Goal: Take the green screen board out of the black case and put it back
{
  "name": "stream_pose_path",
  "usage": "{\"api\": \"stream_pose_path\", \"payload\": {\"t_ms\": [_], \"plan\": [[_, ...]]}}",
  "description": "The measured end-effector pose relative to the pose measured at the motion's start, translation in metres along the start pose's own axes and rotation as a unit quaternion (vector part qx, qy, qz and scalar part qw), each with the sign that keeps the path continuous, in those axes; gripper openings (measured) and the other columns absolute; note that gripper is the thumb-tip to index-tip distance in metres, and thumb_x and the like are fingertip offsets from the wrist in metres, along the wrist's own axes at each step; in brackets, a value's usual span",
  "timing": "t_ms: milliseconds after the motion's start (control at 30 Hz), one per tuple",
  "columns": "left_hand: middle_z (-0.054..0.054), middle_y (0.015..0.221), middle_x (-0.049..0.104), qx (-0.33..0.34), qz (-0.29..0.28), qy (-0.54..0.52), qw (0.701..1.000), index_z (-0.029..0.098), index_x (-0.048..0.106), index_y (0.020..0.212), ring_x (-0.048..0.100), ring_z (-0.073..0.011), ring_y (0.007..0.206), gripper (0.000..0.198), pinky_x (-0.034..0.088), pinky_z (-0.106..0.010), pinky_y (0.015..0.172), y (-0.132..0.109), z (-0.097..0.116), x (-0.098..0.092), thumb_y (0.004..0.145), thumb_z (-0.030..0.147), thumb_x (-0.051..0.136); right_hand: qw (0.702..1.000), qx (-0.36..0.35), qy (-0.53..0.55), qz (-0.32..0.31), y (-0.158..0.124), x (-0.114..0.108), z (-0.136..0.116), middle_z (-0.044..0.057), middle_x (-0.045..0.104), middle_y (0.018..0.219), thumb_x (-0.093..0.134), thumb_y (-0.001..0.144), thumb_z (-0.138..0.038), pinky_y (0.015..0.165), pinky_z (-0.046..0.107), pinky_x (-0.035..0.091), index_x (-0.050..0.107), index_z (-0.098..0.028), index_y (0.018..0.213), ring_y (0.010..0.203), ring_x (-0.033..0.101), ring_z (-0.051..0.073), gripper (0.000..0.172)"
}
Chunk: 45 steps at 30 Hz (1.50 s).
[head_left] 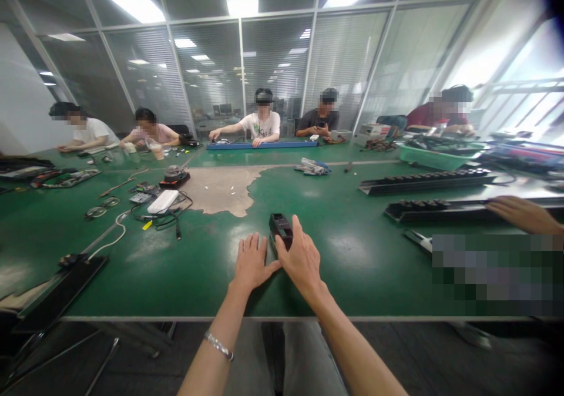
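A small black box-shaped device (278, 224) with a recessed top stands on the green table in front of me; its exact kind does not show. My right hand (304, 261) grips its near end, thumb on the left and fingers along the right side, hiding part of it. Just to the left, my left hand (252, 262) lies flat on the tabletop with fingers stretched out, its thumb reaching towards the right thumb. Nothing is in that left hand.
Two long black strips (440, 208) and a green basket (440, 156) lie to the right, where a co-worker's hand (524, 212) rests. A white box with cables (164, 202) and a black panel (66, 293) are on the left. Several people sit across the table.
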State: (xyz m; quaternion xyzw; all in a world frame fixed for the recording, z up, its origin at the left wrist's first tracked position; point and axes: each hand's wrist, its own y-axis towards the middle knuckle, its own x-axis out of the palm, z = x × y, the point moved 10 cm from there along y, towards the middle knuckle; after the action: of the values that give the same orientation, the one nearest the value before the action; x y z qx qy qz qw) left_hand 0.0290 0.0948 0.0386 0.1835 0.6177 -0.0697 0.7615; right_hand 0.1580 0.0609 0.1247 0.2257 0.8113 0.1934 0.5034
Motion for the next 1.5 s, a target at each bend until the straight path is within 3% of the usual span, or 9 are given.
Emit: {"api": "stream_pose_path", "payload": {"t_ms": [167, 333, 467, 1067, 1500], "plan": [[-0.014, 0.157, 0.029, -0.008, -0.011, -0.007, 1.000, 0.017, 0.040, 0.146, 0.021, -0.0355, 0.145, 0.090, 0.011, -0.054, 0.118, 0.001, 0.000, 0.001, 0.084, 0.082, 0.030, 0.998, 0.045, 0.018, 0.044, 0.007, -0.018, 0.034, 0.017, 0.062, 0.124, 0.047, 0.091, -0.042, 0.087, 0.040, 0.047, 0.023, -0.011, 0.151, 0.106, 0.059, 0.030, 0.072], [-0.014, 0.158, 0.028, -0.010, -0.013, -0.008, 1.000, 0.018, 0.039, 0.146, 0.020, -0.0355, 0.145, 0.089, 0.011, -0.054, 0.118, 0.001, 0.000, 0.000, 0.084, 0.082, 0.030, 0.997, 0.069, -0.002, 0.023, -0.007, -0.008, 0.069, 0.018, 0.064, 0.119, 0.049, 0.090, -0.040, 0.087, 0.042, 0.047, 0.026, -0.009, 0.149, 0.104, 0.060, 0.031, 0.071], [-0.014, 0.158, 0.028, -0.007, -0.012, -0.008, 1.000, 0.018, 0.039, 0.146, 0.020, -0.0359, 0.145, 0.090, 0.012, -0.055, 0.117, 0.001, 0.000, 0.000, 0.085, 0.082, 0.028, 0.997, 0.075, -0.009, 0.005, -0.018, 0.003, 0.082, 0.018, 0.065, 0.116, 0.049, 0.090, -0.039, 0.085, 0.041, 0.048, 0.025, -0.009, 0.149, 0.102, 0.060, 0.031, 0.070], [-0.015, 0.157, 0.030, -0.002, -0.003, -0.014, 1.000, 0.020, 0.039, 0.147, 0.021, -0.0347, 0.145, 0.091, 0.011, -0.055, 0.118, 0.002, 0.000, 0.000, 0.084, 0.084, 0.025, 0.998, 0.041, -0.042, 0.007, -0.026, 0.013, 0.080, 0.022, 0.060, 0.124, 0.048, 0.090, -0.046, 0.089, 0.044, 0.046, 0.021, -0.006, 0.150, 0.107, 0.058, 0.033, 0.077], [-0.011, 0.157, 0.029, -0.008, -0.013, -0.020, 1.000, 0.027, 0.037, 0.148, 0.019, -0.0342, 0.146, 0.081, 0.010, -0.057, 0.117, 0.001, 0.001, -0.001, 0.087, 0.079, 0.028, 0.999, 0.030, -0.018, 0.020, -0.030, 0.013, 0.081, 0.022, 0.057, 0.128, 0.045, 0.092, -0.048, 0.093, 0.046, 0.044, 0.021, -0.005, 0.150, 0.111, 0.055, 0.032, 0.076]]}}
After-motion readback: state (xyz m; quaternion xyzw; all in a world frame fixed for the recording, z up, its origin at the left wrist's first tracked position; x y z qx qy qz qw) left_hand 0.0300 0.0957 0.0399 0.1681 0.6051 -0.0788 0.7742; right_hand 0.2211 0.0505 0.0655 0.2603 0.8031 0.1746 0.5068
